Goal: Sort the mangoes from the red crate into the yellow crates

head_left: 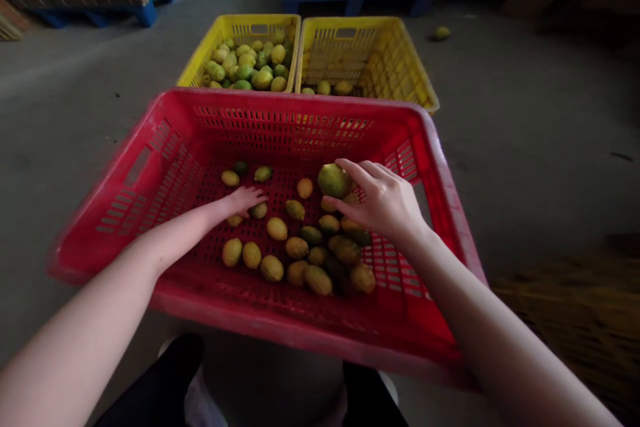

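Note:
A large red crate (280, 320) stands in front of me, with several yellow and green lemons (277, 228) spread on its slotted floor, most of them toward the right. My right hand (385, 200) is closed on a green-yellow lemon (334, 180), raised above the others, thumb below and fingers on top. On the left, my left hand (247, 199) reaches down to the crate floor with its fingers stretched out. Just by its fingertips is a small greenish lemon (259, 210); whether they touch cannot be made out. Another lemon (235, 220) is partly hidden under that hand.
Behind the red crate, a yellow crate (200, 53) holds many green and yellow lemons. Beside it, another yellow crate (417, 60) has a few at its bottom. One lemon (441, 33) lies on the concrete floor. Blue pallets (353, 1) with stacked loads stand farther back.

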Action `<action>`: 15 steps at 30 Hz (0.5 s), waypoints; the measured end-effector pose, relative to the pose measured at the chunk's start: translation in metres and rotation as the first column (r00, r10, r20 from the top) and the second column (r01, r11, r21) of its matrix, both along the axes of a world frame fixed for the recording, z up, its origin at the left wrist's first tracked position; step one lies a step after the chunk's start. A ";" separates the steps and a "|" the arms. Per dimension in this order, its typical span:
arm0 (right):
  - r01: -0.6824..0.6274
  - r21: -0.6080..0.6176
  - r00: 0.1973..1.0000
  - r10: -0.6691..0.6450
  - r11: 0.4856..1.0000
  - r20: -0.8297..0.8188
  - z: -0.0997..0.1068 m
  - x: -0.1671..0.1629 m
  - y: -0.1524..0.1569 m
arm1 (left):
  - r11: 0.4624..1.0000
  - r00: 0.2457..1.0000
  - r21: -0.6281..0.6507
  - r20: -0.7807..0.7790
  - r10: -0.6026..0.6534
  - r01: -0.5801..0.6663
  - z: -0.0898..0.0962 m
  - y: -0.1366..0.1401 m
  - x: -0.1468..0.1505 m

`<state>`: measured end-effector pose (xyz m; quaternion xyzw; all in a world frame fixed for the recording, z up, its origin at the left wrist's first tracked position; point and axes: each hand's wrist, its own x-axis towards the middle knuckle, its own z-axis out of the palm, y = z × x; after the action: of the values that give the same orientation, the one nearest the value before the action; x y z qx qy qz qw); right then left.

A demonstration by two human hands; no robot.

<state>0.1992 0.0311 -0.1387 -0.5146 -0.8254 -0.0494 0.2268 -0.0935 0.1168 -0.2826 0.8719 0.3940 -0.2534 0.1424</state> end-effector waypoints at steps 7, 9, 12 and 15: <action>0.029 -0.127 0.982 -0.052 0.991 -0.180 0.000 0.000 -0.001 | 0.984 0.954 0.060 0.262 0.148 -0.170 0.029 -0.006 0.013; 0.011 -0.239 0.918 -0.104 0.971 -0.382 0.003 -0.004 0.000 | 0.915 0.787 -0.004 0.508 0.350 -0.404 0.062 -0.009 0.015; -0.130 -0.461 0.674 -0.263 0.878 -0.691 0.009 -0.019 0.006 | 0.698 0.098 -0.520 0.764 0.638 -0.492 0.116 -0.020 0.021; -0.387 -0.615 0.305 -0.535 0.687 -0.788 0.014 -0.043 0.012 | 0.523 -0.306 -0.828 0.561 0.769 -0.203 0.147 -0.035 0.027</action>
<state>0.1559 0.0429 -0.1248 -0.5245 -0.4420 0.5792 0.4405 -0.0661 0.0817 -0.1360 0.4481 0.4525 0.4310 0.6393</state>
